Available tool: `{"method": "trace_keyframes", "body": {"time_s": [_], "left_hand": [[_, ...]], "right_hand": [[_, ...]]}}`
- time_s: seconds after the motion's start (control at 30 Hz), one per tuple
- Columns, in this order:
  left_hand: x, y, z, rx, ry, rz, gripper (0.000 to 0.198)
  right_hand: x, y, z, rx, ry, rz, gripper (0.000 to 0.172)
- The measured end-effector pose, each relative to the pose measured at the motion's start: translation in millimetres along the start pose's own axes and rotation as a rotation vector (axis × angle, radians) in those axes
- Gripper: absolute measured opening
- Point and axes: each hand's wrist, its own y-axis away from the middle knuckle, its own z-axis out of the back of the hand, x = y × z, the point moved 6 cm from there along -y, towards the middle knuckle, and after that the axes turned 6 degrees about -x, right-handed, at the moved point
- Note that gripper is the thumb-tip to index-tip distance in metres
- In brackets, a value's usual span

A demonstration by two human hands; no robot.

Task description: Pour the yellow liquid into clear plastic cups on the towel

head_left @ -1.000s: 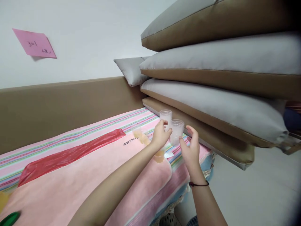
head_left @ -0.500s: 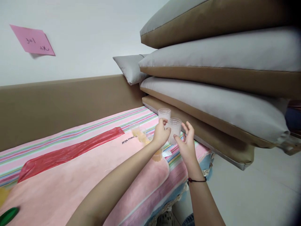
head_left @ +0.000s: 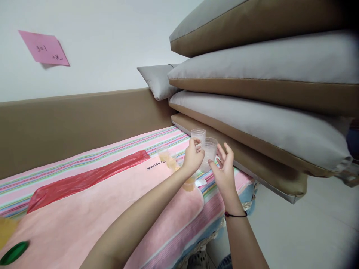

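Note:
Two clear empty plastic cups stand close together at the far end of a pink towel [head_left: 117, 209]: a rear cup [head_left: 198, 134] and a nearer cup [head_left: 211, 146]. My left hand [head_left: 193, 160] is closed, its fingertips pinching the nearer cup's left side, just below the rear cup. My right hand [head_left: 224, 170], with a dark band at the wrist, is open to the right of the nearer cup, fingers spread and just off its wall. Two cups of amber liquid show beside my left hand, one behind it [head_left: 164, 154] and one half hidden under it [head_left: 189, 184].
The towel lies on a striped cloth [head_left: 84, 164] with a red plastic sheet [head_left: 84, 181]. Stacked grey-and-tan cushions [head_left: 252, 119] overhang the cups on the right. A tan panel [head_left: 70, 127] runs behind; a pink note [head_left: 44, 48] is on the wall. A green lid [head_left: 12, 253] lies near left.
My right hand has let go of the nearer cup and its fingers have spread apart. My left hand stays closed at the cups. The view shifted slightly.

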Motion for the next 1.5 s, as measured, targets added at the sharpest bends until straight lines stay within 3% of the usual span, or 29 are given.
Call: {"method": "trace_keyframes", "body": {"time_s": [0.23,0.43,0.53,0.63,0.8,0.87,0.93,1.0,1.07,1.17,1.27,1.37,1.5], "left_hand": [[-29.2,5.6,10.4,-0.014,-0.002,-0.11,0.041],[-81.2,22.8,37.5,0.029,0.031,-0.469,0.05],[-98.4,36.8,60.3,-0.025,-0.039,-0.589,0.062],[-104.1,50.3,87.4,-0.141,-0.085,-0.574,0.071],[-101.5,72.7,140.2,-0.306,-0.072,-0.382,0.072],[-99.6,84.4,169.4,-0.38,-0.041,-0.281,0.074],[-97.1,101.8,205.1,-0.481,-0.016,-0.197,0.077],[-93.8,126.1,243.0,-0.584,-0.034,-0.179,0.081],[-81.8,156.3,280.6,-0.716,-0.086,-0.141,0.085],[-45.7,201.5,321.9,-0.838,-0.161,0.001,0.087],[-4.8,235.3,341.4,-0.871,-0.163,0.129,0.086],[19.4,253.2,346.8,-0.895,-0.184,0.161,0.088],[25.1,256.7,339.7,-0.768,-0.218,0.112,0.087]], "right_hand": [[15.5,1.8,3.1,0.03,-0.091,0.165,0.075],[55.9,18.5,2.6,0.071,-0.146,0.351,0.07],[71.7,31.6,-7.4,0.113,-0.196,0.369,0.068],[84.6,49.1,-24.0,0.191,-0.254,0.381,0.067],[94.4,73.5,-50.6,0.327,-0.307,0.371,0.063],[83.3,68.2,-46.8,0.23,-0.307,0.328,0.061],[58.8,52.9,-28.2,-0.017,-0.247,0.266,0.063],[21.9,35.0,-1.0,-0.299,-0.121,0.14,0.067],[-22.1,18.9,21.2,-0.44,0.051,-0.077,0.072],[-73.0,-0.1,33.1,-0.375,0.108,-0.21,0.078],[-108.7,-8.4,24.4,-0.213,0.127,-0.274,0.086],[-129.2,-9.3,11.2,-0.117,0.146,-0.279,0.089],[-141.3,-8.9,-1.8,-0.062,0.155,-0.238,0.079]]}}
